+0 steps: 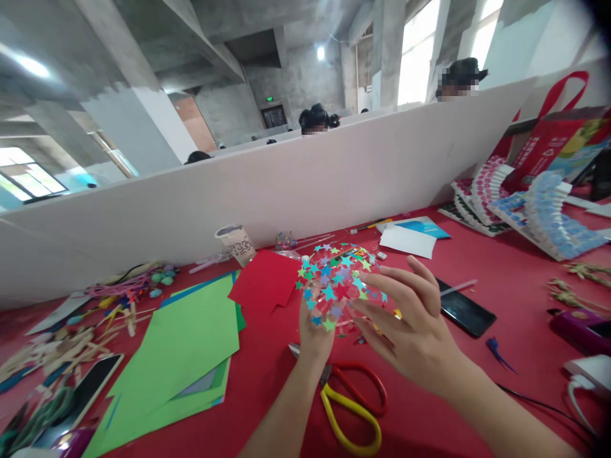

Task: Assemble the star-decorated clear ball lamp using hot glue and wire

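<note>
A clear rounded object dotted with colourful star stickers [340, 277] is held up above the red table. My left hand [316, 331] grips it from below and behind, with its fingers mostly hidden by the stars. At its right side, my right hand [413, 318] has its fingers spread and curved toward it; whether the fingertips touch the surface I cannot tell. Beneath both hands lie scissors [351, 401] with one red and one yellow handle loop. Red paper sheets [265, 280] are just left of the starred object.
Green paper sheets [186, 350] lie left, near wooden sticks [62, 350] and a phone [93, 388]. A paper cup [236, 245] stands by the white partition [286, 197]. Another phone [465, 308] lies right; folded floral strips [548, 210] and a red bag [548, 146] are behind.
</note>
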